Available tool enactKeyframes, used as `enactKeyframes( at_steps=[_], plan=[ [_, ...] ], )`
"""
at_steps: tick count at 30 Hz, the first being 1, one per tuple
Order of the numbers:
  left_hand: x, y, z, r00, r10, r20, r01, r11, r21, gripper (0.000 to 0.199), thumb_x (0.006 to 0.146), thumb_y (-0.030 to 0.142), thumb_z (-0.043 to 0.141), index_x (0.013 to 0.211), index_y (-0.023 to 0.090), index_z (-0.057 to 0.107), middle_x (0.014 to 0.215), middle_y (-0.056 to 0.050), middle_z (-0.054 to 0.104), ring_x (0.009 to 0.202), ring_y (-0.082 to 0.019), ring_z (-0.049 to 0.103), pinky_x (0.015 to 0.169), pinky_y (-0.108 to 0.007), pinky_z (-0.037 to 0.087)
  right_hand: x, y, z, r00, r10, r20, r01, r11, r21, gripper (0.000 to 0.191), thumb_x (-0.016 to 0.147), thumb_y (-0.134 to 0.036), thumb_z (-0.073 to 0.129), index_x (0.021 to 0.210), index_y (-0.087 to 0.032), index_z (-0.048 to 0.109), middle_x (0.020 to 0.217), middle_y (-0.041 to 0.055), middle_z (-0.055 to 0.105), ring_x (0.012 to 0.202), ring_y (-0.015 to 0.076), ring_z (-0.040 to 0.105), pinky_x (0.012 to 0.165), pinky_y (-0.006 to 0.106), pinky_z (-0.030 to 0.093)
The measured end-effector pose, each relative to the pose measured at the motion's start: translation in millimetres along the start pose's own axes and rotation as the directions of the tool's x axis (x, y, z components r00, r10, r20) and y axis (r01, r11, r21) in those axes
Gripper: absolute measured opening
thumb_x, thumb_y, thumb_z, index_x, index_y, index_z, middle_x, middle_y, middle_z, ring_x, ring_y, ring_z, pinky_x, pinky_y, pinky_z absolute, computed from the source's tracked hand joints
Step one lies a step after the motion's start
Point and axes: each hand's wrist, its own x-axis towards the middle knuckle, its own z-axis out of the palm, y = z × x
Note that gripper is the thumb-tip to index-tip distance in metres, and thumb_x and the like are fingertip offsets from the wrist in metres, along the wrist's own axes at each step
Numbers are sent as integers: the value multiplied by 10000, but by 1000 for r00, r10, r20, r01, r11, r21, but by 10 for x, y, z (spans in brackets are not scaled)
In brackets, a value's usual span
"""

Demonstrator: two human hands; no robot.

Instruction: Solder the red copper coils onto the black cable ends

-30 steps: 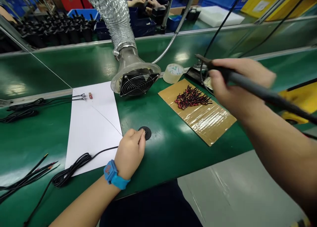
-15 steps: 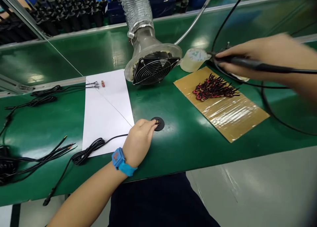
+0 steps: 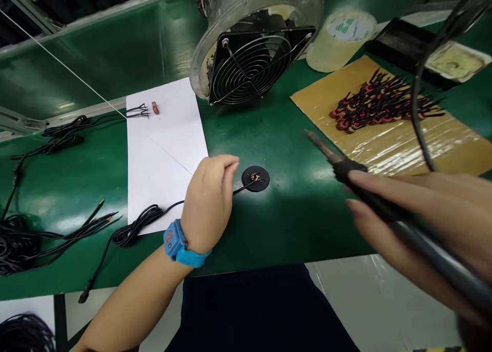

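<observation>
My right hand (image 3: 434, 213) grips a soldering iron (image 3: 346, 172), its bare tip pointing left above the green bench. My left hand (image 3: 209, 203), wearing a blue wrist strap (image 3: 180, 244), is closed, with thumb and finger pressed together left of a small black disc (image 3: 263, 184). A thin solder wire (image 3: 77, 75) runs down from the upper left into this hand. A black cable (image 3: 132, 231), coiled on its left part, passes behind or under the hand to the disc. On the disc sit small coloured wire ends (image 3: 254, 177).
A fume fan (image 3: 249, 75) hangs over the bench. White paper (image 3: 161, 152) lies left, with more cables (image 3: 69, 142) beyond it. Brown board (image 3: 388, 152) at right carries a pile of small black-and-red wired parts (image 3: 380, 106). Tape roll (image 3: 338, 39) and sponge tray (image 3: 457, 60) stand behind.
My right hand has brought the soldering iron from the back right toward the front. My left fingers have come away from the disc, leaving its wire ends visible. The view has shifted closer.
</observation>
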Motion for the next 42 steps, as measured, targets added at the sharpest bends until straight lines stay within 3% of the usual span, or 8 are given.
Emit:
enactKeyframes(
  at_steps=[2, 4, 6, 8, 14, 17, 33, 42],
  plan=[
    [8, 2, -20, 998, -18, 63, 15, 999, 41, 174, 880, 233, 532, 1032, 154, 562, 806, -28, 584, 740, -138, 568, 662, -260, 479, 127, -227, 150, 999, -50, 0, 50, 998, 41, 242, 873, -258, 508, 1081, -174, 598, 779, 46, 666, 647, 134, 597, 618, 277, 468],
    [7, 5, -20, 983, -26, 184, 13, 997, 70, 264, 811, 295, 635, 1031, 165, 570, 813, -30, 565, 740, -150, 561, 644, -270, 475, 195, -343, 322, 998, -55, -43, 60, 990, 130, 258, 886, -205, 487, 1135, -176, 549, 790, 33, 669, 643, 127, 602, 620, 264, 474],
    [3, 5, 1, 959, -8, 284, -7, 999, 53, 257, 762, 275, 691, 975, 177, 585, 865, -36, 584, 796, -159, 578, 678, -274, 484, 203, -391, 478, 997, -8, -76, 26, 972, 234, 265, 875, -182, 511, 1137, -218, 534, 853, 14, 674, 694, 122, 622, 664, 253, 491],
    [-2, -1, 31, 948, 8, 317, -16, 1000, 21, 182, 765, 208, 684, 917, 181, 587, 873, -26, 615, 824, -153, 594, 710, -270, 491, 186, -415, 590, 994, 65, -86, -34, 947, 319, 224, 859, -169, 534, 1065, -256, 554, 900, -3, 670, 748, 121, 634, 699, 251, 501],
    [3, -38, 87, 967, 19, 254, -15, 1000, -18, 60, 813, 171, 623, 870, 182, 637, 742, 7, 642, 704, -121, 602, 640, -238, 479, 238, -485, 694, 978, 198, -68, -153, 896, 417, 132, 828, -205, 578, 936, -276, 552, 918, -18, 649, 852, 143, 634, 710, 268, 505],
    [11, -44, 94, 968, 14, 252, -15, 1000, -1, 82, 823, 184, 610, 880, 184, 670, 729, -1, 637, 688, -118, 589, 620, -232, 465, 305, -494, 699, 981, 186, -57, -154, 920, 360, 113, 840, -227, 560, 943, -274, 557, 903, -14, 638, 809, 141, 623, 659, 256, 491],
    [-3, -28, 98, 973, 1, 230, -2, 1000, 5, 96, 842, 193, 573, 869, 176, 664, 716, -7, 611, 687, -123, 576, 602, -245, 456, 377, -522, 755, 988, 131, -86, -96, 938, 332, 162, 825, -172, 560, 961, -252, 524, 857, -22, 620, 792, 125, 604, 689, 240, 490],
    [3, -9, 94, 969, -32, 244, 36, 999, -14, 42, 828, 175, 586, 839, 169, 627, 747, -3, 626, 702, -120, 589, 623, -241, 475, 365, -504, 758, 988, 145, -42, -125, 940, 316, 135, 831, -209, 546, 948, -275, 537, 880, 3, 629, 809, 171, 615, 655, 294, 487]
  ],
)
